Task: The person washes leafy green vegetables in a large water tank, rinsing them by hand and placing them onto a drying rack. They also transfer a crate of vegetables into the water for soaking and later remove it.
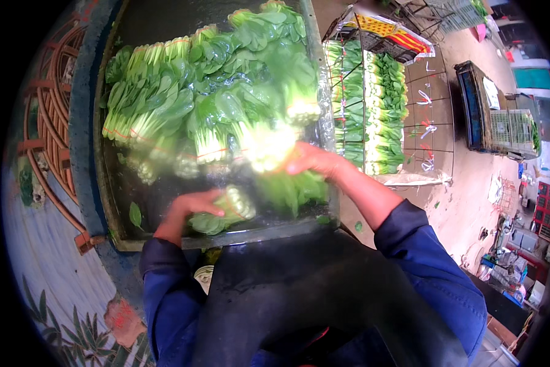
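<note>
My left hand (194, 204) grips a banded bunch of leafy greens (240, 204) low in the near left of a metal water trough (275, 227). The pale stem ends of that bunch point right. My right hand (314, 158) is closed around another bunch of greens (295, 188), blurred, its leaves hanging toward me. Its stem ends are washed out by glare, so their edge against the neighbouring stems is hard to tell. Beyond both hands, several wet bunches with red bands, such as one bunch (210, 147), lie packed in the trough.
Right of the trough stands a wire-framed crate (364, 105) lined with cardboard (428, 114) and stacked with greens. A cart (474, 110) carrying plastic crates (511, 130) is farther right. A loose leaf (135, 214) floats near the left wall. My black apron (311, 275) meets the trough's near edge.
</note>
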A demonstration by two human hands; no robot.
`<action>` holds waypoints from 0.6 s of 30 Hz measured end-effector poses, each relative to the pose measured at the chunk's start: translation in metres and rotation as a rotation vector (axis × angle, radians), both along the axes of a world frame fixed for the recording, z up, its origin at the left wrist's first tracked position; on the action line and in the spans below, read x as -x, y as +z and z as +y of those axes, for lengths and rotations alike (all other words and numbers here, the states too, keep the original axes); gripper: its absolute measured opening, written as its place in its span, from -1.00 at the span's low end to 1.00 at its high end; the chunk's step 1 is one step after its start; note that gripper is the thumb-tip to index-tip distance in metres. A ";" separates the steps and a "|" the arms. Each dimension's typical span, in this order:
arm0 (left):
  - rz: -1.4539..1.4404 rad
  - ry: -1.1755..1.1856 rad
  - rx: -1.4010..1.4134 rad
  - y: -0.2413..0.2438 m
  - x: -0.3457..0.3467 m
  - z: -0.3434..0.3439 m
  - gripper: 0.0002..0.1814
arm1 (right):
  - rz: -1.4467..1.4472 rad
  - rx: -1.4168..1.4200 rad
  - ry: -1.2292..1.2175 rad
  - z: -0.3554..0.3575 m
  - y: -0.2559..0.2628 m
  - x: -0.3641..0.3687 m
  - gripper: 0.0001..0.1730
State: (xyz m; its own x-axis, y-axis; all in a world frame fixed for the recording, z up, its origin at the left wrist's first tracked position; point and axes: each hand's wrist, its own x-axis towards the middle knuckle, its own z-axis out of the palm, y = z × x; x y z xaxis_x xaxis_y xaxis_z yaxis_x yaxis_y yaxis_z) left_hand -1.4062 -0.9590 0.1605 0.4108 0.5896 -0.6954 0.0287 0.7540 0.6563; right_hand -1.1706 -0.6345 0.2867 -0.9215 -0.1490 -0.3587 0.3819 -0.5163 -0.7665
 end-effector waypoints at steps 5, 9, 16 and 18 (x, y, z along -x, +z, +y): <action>-0.148 0.376 -0.120 0.047 -0.006 0.003 0.20 | 0.161 -0.084 -0.161 0.077 0.061 -0.018 0.19; 0.028 0.645 -0.206 0.092 -0.023 0.018 0.16 | 0.172 -0.008 -0.331 0.158 0.078 -0.060 0.19; 0.095 0.707 -0.272 0.198 -0.113 0.191 0.32 | 0.158 0.149 -0.450 0.344 0.028 -0.162 0.20; -0.019 0.605 -0.255 0.216 -0.149 0.273 0.31 | 0.075 0.286 -0.537 0.398 -0.006 -0.199 0.10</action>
State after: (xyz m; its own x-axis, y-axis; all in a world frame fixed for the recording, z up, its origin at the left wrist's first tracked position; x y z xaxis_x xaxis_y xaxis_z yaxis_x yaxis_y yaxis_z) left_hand -1.2575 -0.6858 0.3760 -0.0341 0.8661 -0.4987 -0.3649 0.4538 0.8130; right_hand -0.9719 -0.2367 0.2806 -0.9155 0.2627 -0.3046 -0.0385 -0.8110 -0.5837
